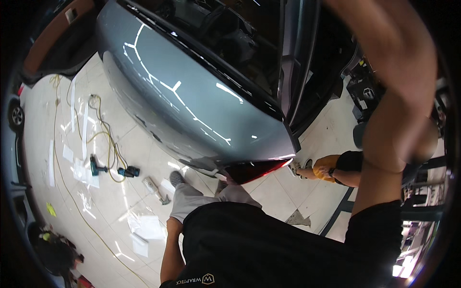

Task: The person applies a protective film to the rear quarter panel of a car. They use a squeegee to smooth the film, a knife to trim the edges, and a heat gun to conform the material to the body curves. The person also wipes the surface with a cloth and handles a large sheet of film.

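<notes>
My left hand (175, 225) is down at the side of my grey trousers (192, 204), its fingers hidden against the cloth, so its state does not show. Raised high on the right is my right arm (403, 81); its hand lies beyond the top edge of the picture. Right in front of me stands a glossy grey-blue car, showing its curved rear side panel (192, 86) with white light reflections. A red tail light (259, 171) sits at the corner nearest my legs. Dark side glass (230, 43) runs above the panel.
On the tiled floor at left lie a teal power tool (96, 166), another dark tool (128, 171), a yellow cord (108, 132), a heat-gun-like tool (153, 188) and white sheets (146, 226). Co-workers are at right (348, 168) and lower left (55, 254). A dark box (362, 91) stands right.
</notes>
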The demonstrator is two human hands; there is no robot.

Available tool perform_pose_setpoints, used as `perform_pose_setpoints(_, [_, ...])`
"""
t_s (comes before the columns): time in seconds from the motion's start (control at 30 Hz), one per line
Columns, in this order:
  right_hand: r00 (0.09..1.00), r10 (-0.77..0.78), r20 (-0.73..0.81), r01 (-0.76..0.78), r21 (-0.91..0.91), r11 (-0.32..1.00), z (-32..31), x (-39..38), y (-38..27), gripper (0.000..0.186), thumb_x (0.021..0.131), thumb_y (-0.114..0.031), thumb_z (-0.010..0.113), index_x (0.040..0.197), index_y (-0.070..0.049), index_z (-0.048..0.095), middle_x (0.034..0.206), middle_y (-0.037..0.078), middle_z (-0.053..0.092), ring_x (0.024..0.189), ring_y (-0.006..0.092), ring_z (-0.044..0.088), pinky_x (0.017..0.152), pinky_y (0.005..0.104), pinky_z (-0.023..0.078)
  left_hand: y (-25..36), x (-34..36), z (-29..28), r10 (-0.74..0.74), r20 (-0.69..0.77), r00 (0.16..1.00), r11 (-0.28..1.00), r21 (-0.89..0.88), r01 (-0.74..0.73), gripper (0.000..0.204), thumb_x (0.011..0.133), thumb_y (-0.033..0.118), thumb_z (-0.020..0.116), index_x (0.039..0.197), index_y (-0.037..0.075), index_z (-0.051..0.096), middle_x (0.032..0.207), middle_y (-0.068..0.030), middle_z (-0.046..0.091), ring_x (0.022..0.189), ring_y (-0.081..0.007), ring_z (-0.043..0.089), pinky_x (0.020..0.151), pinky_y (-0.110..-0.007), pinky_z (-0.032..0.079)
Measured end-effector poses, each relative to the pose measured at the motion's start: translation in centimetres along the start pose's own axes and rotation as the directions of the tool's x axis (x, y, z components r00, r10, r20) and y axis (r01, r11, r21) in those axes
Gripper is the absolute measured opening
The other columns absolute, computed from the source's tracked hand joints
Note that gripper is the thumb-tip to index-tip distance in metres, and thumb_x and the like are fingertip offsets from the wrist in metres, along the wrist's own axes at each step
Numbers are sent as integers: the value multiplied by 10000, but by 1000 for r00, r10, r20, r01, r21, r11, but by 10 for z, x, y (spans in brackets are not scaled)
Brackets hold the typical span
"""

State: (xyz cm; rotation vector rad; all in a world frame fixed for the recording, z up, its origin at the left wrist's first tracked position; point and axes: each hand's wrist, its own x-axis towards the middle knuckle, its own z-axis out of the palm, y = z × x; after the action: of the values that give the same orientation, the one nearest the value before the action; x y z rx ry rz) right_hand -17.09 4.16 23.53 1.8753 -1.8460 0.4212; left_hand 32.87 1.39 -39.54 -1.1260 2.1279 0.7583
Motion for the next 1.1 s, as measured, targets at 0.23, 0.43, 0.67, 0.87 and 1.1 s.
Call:
perform_pose_setpoints(0.23, [854, 511, 99, -456, 618, 640, 29, -175, -75, 354, 947, -210, 592, 1220, 12, 636, 1097, 130, 639, 954, 197, 640, 852, 314, 495, -3, -89, 2, 89, -119, 989, 985, -134, -105, 222, 831, 151, 536, 834, -18, 681, 898, -259, 688, 855, -436, 666, 779, -496, 535])
perform_pose_setpoints(0.43, [712, 278, 645, -698, 694, 178, 91, -262, -196, 324, 940, -74, 622, 1255, -11, 584, 1107, 136, 641, 985, 226, 647, 849, 318, 504, -30, -154, -128, 272, -30, 962, -29, -999, -23, 230, 921, 79, 564, 1106, -50, 608, 935, -115, 660, 817, -236, 675, 765, -346, 542])
perform_pose_setpoints(0.67, [853, 364, 373, -512, 731, 451, 130, -219, -205, 327, 1026, -188, 471, 1256, 42, 510, 1084, 175, 649, 1007, 275, 657, 890, 348, 499, 259, -173, -230, 635, -524, 568, 23, -722, -691, 243, 963, 117, 579, 1154, -30, 606, 914, -140, 645, 808, -221, 639, 726, -350, 501])
perform_pose_setpoints(0.87, [623, 749, 224, -601, 750, 276, 86, -236, -121, 290, 1057, -192, 426, 1232, 16, 528, 792, 7, 523, 661, 80, 514, 624, 217, 447, 341, -153, -273, 425, -905, -2, 485, 229, -844, 414, 800, 172, 710, 1182, 36, 626, 1164, -150, 579, 1077, -361, 524, 928, -487, 394])
perform_pose_setpoints(1.1, [844, 507, 176, -537, 299, 789, 83, -245, -82, 228, 1015, -114, 494, 1193, 24, 532, 839, 108, 607, 702, 122, 579, 608, 261, 444, 384, -126, -279, 302, -953, -4, 660, 212, -720, 532, 834, 384, 686, 1271, 90, 609, 1362, -182, 452, 1322, -380, 372, 1096, -577, 233])
